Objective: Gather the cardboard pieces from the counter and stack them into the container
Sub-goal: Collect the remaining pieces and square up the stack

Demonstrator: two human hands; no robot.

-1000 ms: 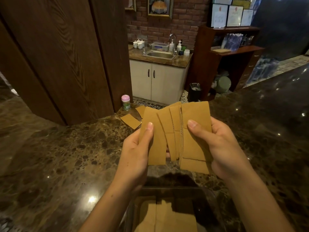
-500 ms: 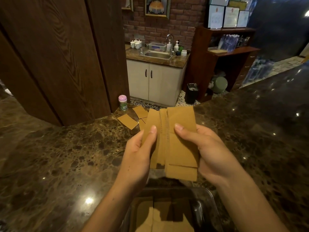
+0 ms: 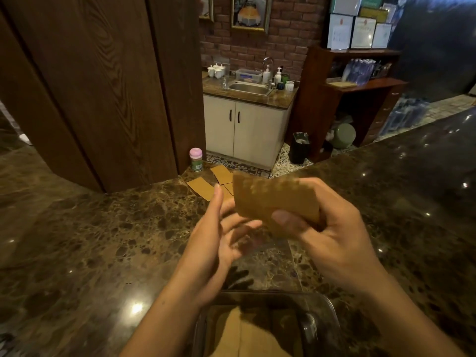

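Observation:
My right hand point(image 3: 332, 235) grips a blurred stack of tan cardboard pieces point(image 3: 275, 199), held roughly level above the counter, thumb on its near face. My left hand point(image 3: 219, 233) is beside the stack's left end with fingers relaxed and spread; whether it touches the stack I cannot tell. A clear container point(image 3: 324, 310) sits at the bottom centre with cardboard pieces point(image 3: 247, 336) lying inside. Three loose cardboard pieces point(image 3: 202, 188) lie on the marble counter point(image 3: 90, 240) beyond my hands.
A small jar with a pink lid point(image 3: 196, 159) stands at the counter's far edge near the loose pieces. A dark wooden pillar point(image 3: 103, 86) rises at the left. Beyond the counter are a sink cabinet point(image 3: 247, 130) and a wooden shelf point(image 3: 360, 86).
The fanned pieces were squared into one stack and turned from upright to sideways. My left hand let go of them; my right hand alone holds them now.

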